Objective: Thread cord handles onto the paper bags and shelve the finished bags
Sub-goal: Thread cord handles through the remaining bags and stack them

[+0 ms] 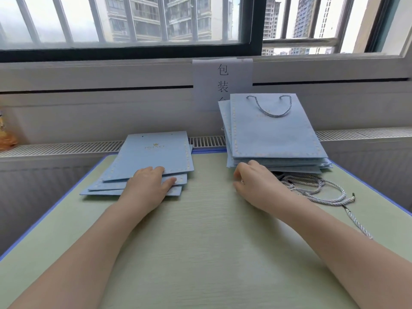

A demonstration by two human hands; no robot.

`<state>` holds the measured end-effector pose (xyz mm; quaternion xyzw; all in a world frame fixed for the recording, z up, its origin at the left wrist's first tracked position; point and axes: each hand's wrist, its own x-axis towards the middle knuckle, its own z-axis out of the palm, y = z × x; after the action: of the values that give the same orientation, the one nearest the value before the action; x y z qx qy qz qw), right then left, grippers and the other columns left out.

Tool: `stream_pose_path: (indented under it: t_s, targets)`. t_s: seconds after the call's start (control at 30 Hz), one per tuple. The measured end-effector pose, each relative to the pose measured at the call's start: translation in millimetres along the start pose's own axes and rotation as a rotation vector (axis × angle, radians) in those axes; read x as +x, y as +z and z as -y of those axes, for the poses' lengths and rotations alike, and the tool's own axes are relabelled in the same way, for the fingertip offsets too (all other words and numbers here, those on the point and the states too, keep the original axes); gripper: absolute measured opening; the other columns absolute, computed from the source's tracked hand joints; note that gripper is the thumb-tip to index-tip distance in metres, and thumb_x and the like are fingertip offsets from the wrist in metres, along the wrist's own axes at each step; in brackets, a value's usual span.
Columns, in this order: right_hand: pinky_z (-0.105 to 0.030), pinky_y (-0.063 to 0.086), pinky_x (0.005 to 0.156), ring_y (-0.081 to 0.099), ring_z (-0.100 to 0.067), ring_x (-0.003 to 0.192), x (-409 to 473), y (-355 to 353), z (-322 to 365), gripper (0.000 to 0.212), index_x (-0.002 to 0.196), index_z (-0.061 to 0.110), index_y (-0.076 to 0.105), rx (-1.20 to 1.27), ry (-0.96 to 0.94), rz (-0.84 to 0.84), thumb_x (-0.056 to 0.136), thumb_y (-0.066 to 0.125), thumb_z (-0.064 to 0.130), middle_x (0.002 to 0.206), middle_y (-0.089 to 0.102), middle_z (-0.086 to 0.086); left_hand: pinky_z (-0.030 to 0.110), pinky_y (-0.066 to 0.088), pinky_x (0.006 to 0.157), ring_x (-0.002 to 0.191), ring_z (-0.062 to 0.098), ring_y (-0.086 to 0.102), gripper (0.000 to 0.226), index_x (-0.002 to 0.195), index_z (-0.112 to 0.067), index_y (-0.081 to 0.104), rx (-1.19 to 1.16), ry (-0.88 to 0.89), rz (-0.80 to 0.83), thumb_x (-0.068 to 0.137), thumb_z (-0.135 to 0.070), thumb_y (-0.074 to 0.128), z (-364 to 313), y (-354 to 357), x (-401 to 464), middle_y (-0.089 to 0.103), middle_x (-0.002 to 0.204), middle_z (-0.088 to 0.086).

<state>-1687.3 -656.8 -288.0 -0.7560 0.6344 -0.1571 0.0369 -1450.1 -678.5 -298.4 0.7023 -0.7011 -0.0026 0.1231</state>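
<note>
The left hand (149, 183) lies flat on the unthreaded bags (153, 157); the right hand (252, 178) has curled fingers beside the finished stack (274, 132), grip unclear; the loose cords (321, 189) are partly hidden

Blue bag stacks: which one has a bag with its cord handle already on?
The right stack, by the right hand; its top bag carries a cord handle.

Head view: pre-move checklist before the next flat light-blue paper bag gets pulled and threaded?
1. Unthreaded flat light-blue paper bags stacked at left: ok.
2. Left hand on that stack's near edge: ok.
3. Loose grey-white twisted cords within reach at right: ok.
4. Right hand holding a cord: cannot tell.
5. Bare pale-green tabletop for working: ok.
6. Punched holes open on top bag: ok.
</note>
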Motion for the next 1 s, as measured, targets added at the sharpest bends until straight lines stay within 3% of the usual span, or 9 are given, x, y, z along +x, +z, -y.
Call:
stream_pose_path:
  t_s: [0.2,0.3,0.4,0.57,0.7,0.77,0.83,0.93,1.0]
  targets:
    - [-0.036,0.04,0.09,0.048,-0.031,0.107,-0.3,0.1,-3.7,0.023,0.113,0.005,0.05,-0.067,-0.011,0.033,0.092,0.04,0.009,0.111,0.051,-0.013,0.033,0.029,0.103,0.129,0.028,0.034,0.039,0.137,-0.009,0.042,-0.257,0.029,-0.124,0.1,-0.022,0.041,-2.1,1.2,-3.1,0.045,0.134,0.014]
    - [-0.033,0.04,0.086,0.047,-0.025,0.11,-3.9,-3.5,-0.5,0.027,0.112,0.014,0.054,-0.042,-0.047,0.065,0.09,0.038,0.006,0.114,0.053,-0.007,0.03,0.028,0.104,0.128,0.027,0.038,0.038,0.134,-0.005,0.046,-0.268,0.08,-0.184,0.096,-0.005,0.043,3.8,3.1,-0.5,0.048,0.133,0.014]
    - [-0.031,0.038,0.08,0.047,-0.022,0.108,-6.7,-5.9,3.4,0.025,0.107,0.02,0.054,-0.001,-0.059,0.091,0.089,0.039,0.011,0.113,0.053,-0.003,0.028,0.032,0.095,0.119,0.03,0.042,0.043,0.127,-0.004,0.054,-0.264,0.057,-0.288,0.088,0.011,0.044,10.2,3.6,2.2,0.053,0.124,0.016]
    - [-0.032,0.039,0.076,0.049,-0.021,0.098,-11.7,-8.6,9.4,0.021,0.101,0.023,0.053,0.089,-0.084,0.066,0.089,0.04,0.013,0.105,0.048,0.001,0.03,0.031,0.081,0.109,0.033,0.041,0.026,0.108,0.001,0.062,-0.247,-0.075,-0.429,0.088,0.009,0.05,22.6,3.8,5.7,0.059,0.106,0.019]
    - [-0.03,0.033,0.071,0.049,-0.019,0.096,-12.1,-9.0,12.6,0.022,0.103,0.023,0.055,0.06,-0.1,0.048,0.09,0.039,0.014,0.102,0.046,0.005,0.038,0.036,0.066,0.09,0.029,0.042,0.013,0.086,0.001,0.064,-0.162,-0.046,-0.544,0.088,0.006,0.052,13.9,-6.0,0.6,0.058,0.084,0.015]
    - [-0.031,0.037,0.072,0.051,-0.02,0.097,-11.2,-8.7,13.9,0.023,0.103,0.024,0.055,0.079,-0.09,0.03,0.09,0.039,0.014,0.102,0.047,0.004,0.035,0.035,0.057,0.075,0.031,0.047,0.014,0.071,-0.004,0.062,-0.003,0.029,-0.642,0.079,0.008,0.062,5.2,-18.2,-4.6,0.057,0.069,0.011]
    - [-0.032,0.041,0.075,0.052,-0.02,0.093,-9.9,-7.9,13.8,0.023,0.102,0.022,0.055,0.131,-0.099,-0.013,0.089,0.039,0.012,0.099,0.047,0.003,0.035,0.037,0.057,0.063,0.03,0.05,0.015,0.062,-0.008,0.059,0.116,0.206,-0.716,0.074,0.001,0.064,-6.8,-32.0,-12.7,0.054,0.059,0.008]
    - [-0.029,0.044,0.075,0.059,-0.016,0.084,-8.4,-8.6,15.3,0.022,0.095,0.016,0.057,0.409,-0.069,-0.106,0.09,0.038,0.005,0.087,0.049,0.002,0.039,0.037,0.065,0.074,0.03,0.052,0.019,0.067,-0.009,0.058,0.147,0.546,-0.72,0.078,-0.016,0.045,-23.3,-42.3,-22.9,0.056,0.066,0.002]
    - [-0.025,0.05,0.07,0.063,-0.012,0.067,-3.9,-11.2,17.1,0.027,0.09,0.013,0.058,0.772,0.085,-0.096,0.092,0.033,0.002,0.078,0.056,-0.003,0.038,0.041,0.067,0.077,0.03,0.054,0.017,0.071,-0.01,0.058,0.12,0.658,-0.665,0.079,-0.018,0.045,-35.5,-44.6,-30.9,0.058,0.072,0.002]
